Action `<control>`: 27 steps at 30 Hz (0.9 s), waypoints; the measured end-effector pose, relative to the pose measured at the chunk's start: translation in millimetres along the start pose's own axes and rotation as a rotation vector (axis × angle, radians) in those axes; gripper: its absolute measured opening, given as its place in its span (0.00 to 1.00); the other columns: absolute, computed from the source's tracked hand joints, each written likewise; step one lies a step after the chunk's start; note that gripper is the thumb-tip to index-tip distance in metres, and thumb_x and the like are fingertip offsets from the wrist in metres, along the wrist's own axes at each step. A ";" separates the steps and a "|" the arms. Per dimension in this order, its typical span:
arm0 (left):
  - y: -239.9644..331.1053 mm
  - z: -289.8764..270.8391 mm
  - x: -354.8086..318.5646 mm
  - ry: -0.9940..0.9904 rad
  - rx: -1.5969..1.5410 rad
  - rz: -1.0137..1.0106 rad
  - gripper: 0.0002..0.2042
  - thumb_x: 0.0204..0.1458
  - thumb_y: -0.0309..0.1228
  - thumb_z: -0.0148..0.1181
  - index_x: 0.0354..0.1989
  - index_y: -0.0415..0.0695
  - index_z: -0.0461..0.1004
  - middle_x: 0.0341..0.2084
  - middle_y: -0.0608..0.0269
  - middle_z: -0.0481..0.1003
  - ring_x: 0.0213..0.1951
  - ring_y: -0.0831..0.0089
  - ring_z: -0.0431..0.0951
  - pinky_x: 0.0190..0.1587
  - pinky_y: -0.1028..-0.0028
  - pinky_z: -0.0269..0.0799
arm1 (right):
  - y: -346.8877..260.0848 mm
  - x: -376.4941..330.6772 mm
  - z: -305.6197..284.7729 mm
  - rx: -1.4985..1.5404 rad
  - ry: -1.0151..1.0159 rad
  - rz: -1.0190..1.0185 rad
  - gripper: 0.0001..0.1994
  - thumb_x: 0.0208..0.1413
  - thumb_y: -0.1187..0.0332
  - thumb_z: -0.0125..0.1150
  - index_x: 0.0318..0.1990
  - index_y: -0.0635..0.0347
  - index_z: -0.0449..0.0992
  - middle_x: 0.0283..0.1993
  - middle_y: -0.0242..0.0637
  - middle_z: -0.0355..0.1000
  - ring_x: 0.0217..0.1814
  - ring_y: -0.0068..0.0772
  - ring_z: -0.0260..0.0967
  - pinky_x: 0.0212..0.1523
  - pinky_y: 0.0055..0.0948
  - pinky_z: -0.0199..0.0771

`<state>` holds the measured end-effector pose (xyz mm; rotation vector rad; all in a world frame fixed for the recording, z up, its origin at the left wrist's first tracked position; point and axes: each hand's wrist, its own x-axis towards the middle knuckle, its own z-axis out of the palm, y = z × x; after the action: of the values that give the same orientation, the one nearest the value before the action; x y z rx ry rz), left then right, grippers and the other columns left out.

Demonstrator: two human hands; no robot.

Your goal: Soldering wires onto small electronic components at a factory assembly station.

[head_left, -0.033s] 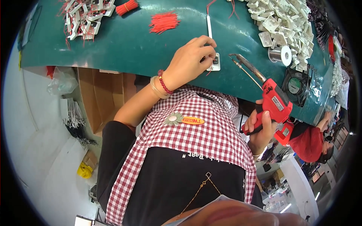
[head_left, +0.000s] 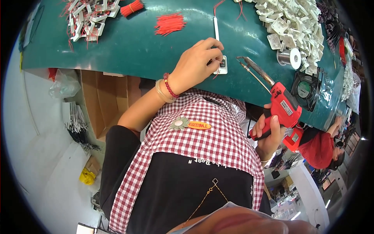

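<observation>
My right hand (head_left: 269,134) is wrapped round the grip of a red and black soldering gun (head_left: 286,104). Its metal tip and thin solder feed tube point up and left, apart from the small white plastic housing (head_left: 223,70) on the bench. Over the left side of that housing, my left hand (head_left: 200,58) has its fingers bent and pressed together. What they pinch is hidden. A bit of red wire (head_left: 216,75) shows below the fingertips, and a dark part sits inside the housing. Just beyond the hand lies a white stick-like piece (head_left: 216,28) with red wire at its far end.
Red wires lie in a loose pile (head_left: 170,23) and a tied bundle (head_left: 131,7). Wired white housings (head_left: 87,21) are heaped far left, bare white housings (head_left: 290,23) far right. A solder spool (head_left: 286,57) and black fan (head_left: 306,89) stand right. Another person (head_left: 321,150) sits beyond.
</observation>
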<state>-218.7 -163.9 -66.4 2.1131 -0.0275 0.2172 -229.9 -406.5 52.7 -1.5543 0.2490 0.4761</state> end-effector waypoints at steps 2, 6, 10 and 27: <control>1.8 -1.4 0.7 0.005 0.006 0.004 0.02 0.44 0.23 0.57 0.26 0.41 0.71 0.41 0.66 0.72 0.35 0.67 0.74 0.37 0.71 0.71 | -0.4 0.0 -0.8 0.008 -0.002 -0.011 0.19 0.61 0.60 0.46 0.49 0.70 0.63 0.18 0.34 0.60 0.11 0.21 0.54 0.14 0.21 0.60; 0.8 -4.1 -3.2 0.013 0.021 0.025 0.03 0.44 0.24 0.58 0.27 0.41 0.71 0.43 0.65 0.71 0.35 0.67 0.74 0.37 0.71 0.71 | 3.3 -1.1 -3.2 0.022 -0.015 -0.019 0.19 0.61 0.60 0.45 0.49 0.69 0.62 0.18 0.34 0.60 0.12 0.21 0.54 0.14 0.21 0.59; 12.6 -22.8 0.3 -0.033 -0.037 -0.087 0.08 0.45 0.25 0.60 0.34 0.41 0.70 0.45 0.63 0.70 0.33 0.68 0.74 0.36 0.72 0.71 | 5.2 -2.7 -6.9 0.084 0.003 -0.027 0.18 0.60 0.62 0.47 0.49 0.70 0.63 0.18 0.34 0.60 0.12 0.20 0.54 0.15 0.21 0.60; -85.2 -100.1 57.7 0.040 0.719 -0.086 0.06 0.50 0.28 0.51 0.29 0.39 0.72 0.29 0.52 0.70 0.35 0.53 0.72 0.37 0.59 0.69 | 10.2 -1.4 -13.8 0.155 -0.024 -0.035 0.17 0.61 0.63 0.46 0.49 0.70 0.64 0.18 0.34 0.60 0.13 0.20 0.55 0.16 0.23 0.62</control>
<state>-167.3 -30.4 -77.7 2.8165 0.1921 0.2402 -233.6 -420.9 43.9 -1.3986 0.2341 0.4378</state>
